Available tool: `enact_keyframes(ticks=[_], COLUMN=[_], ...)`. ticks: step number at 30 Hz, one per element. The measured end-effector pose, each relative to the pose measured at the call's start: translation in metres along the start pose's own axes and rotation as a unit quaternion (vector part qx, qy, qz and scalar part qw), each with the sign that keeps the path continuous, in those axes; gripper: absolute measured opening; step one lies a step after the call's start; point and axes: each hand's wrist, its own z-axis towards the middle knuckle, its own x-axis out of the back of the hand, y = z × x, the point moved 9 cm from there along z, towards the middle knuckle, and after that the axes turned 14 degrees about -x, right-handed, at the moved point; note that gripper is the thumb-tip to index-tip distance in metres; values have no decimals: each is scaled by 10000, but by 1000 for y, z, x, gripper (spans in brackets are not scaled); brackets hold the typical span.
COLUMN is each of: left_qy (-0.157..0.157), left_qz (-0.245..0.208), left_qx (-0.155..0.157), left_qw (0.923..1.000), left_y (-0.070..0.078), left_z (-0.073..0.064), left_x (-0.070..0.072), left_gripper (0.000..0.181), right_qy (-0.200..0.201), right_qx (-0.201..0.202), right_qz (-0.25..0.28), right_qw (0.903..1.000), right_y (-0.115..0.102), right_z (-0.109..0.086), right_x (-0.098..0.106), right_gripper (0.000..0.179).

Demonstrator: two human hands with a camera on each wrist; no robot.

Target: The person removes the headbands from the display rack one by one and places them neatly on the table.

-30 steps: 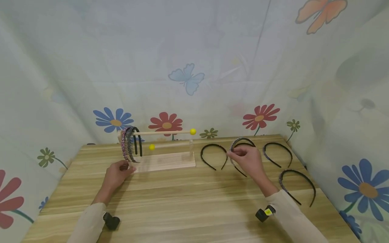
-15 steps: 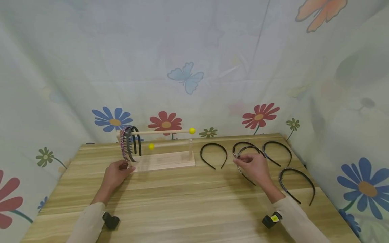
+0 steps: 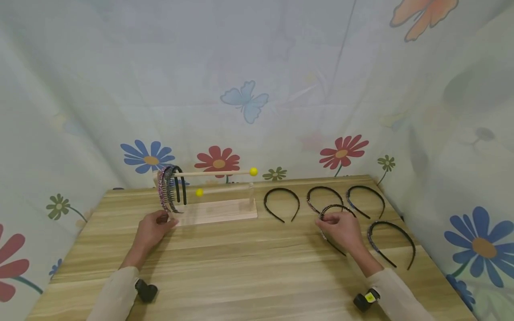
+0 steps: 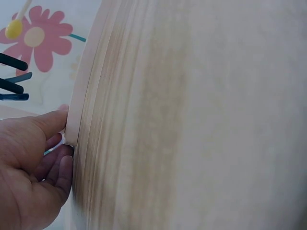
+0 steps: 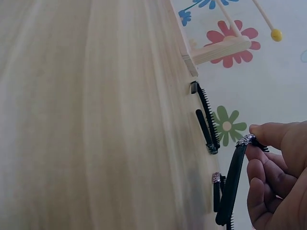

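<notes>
My right hand pinches a black toothed headband with a sparkly trim. In the right wrist view, thumb and fingers grip this headband at its glittery part, with one black arm angled downward. My left hand pinches the near left corner of a wooden stand's base; in the left wrist view the thumb and curled fingers meet at the end of the base. Several headbands, one with pinkish glitter, hang together at the left of the stand's upper rod.
On the right of the wooden table lie several more headbands: a plain black one, one just behind my right hand, one at the far right and one nearer. A lower rod ends in a yellow ball.
My right hand has moved right and towards me with the headband, uncovering more of the headband lying behind it. The left hand stays at the stand's corner.
</notes>
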Motion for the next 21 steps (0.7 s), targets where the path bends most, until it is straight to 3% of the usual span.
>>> enact_keyframes(ticks=[9,21], left_qy=[15,12], left_qz=[13,37], left_qx=[21,21], left_qw=[10000,10000], left_y=[-1,2], left_z=[1,-1], left_x=[0,0], left_gripper=[61,58], right_qy=[-44,-49], right_qx=[-332,-434], right_qz=[-338,-416], right_qw=[9989,9982], right_y=[20,30], right_z=[-5,-9], right_x=[-1,-1], right_gripper=[29,29])
